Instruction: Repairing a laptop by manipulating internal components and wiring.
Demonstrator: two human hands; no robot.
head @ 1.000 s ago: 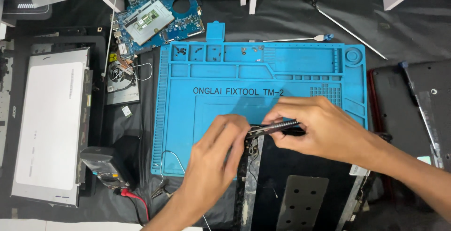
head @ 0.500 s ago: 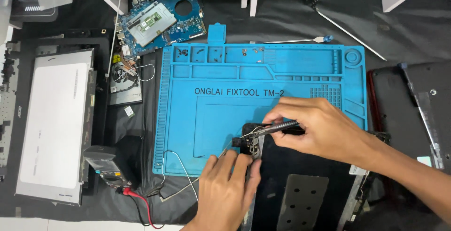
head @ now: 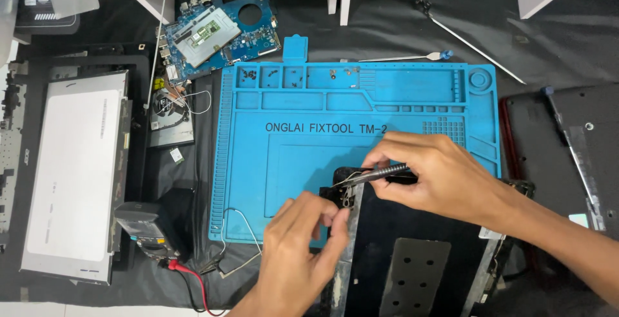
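Observation:
A black laptop lid shell (head: 412,227) lies over the near edge of a blue silicone repair mat (head: 309,162). My right hand (head: 438,175) grips a slim metal screwdriver (head: 380,174) held nearly flat, its tip at the metal hinge (head: 348,194) in the shell's upper left corner. My left hand (head: 300,252) pinches the shell's left edge strip just below that hinge. The fingers hide the exact contact point.
A bare display panel (head: 74,168) lies at the left, with a blue circuit board (head: 219,33) and a fan (head: 171,107) above the mat's corner. A multimeter (head: 145,227) with red lead sits near the mat's lower left. Small screws fill mat trays (head: 271,78). A dark laptop base (head: 567,143) is at the right.
My left hand slid down from the hinge beside my right hand to the shell's left edge below it. My right hand with the screwdriver stayed at the hinge.

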